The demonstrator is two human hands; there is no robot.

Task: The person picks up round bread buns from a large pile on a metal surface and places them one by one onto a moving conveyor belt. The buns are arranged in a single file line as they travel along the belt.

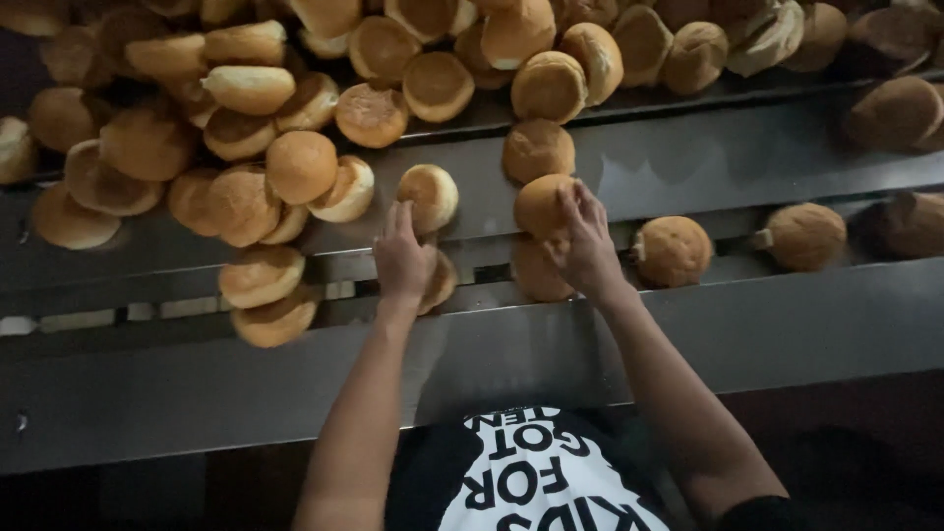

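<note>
**Handling buns at a steel chute**

Reaching from a dark printed shirt, two bare forearms cross the near steel ledge; left hand lies flat, fingers extended, covering one bun with fingertips at a second bun; right hand curls around a third bun, another bun just beneath it; two buns rest to the right; beyond, a heap covers the upper chute.

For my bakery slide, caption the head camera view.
Left hand and right hand each rest on a round bun on a metal conveyor heaped with buns.
</note>
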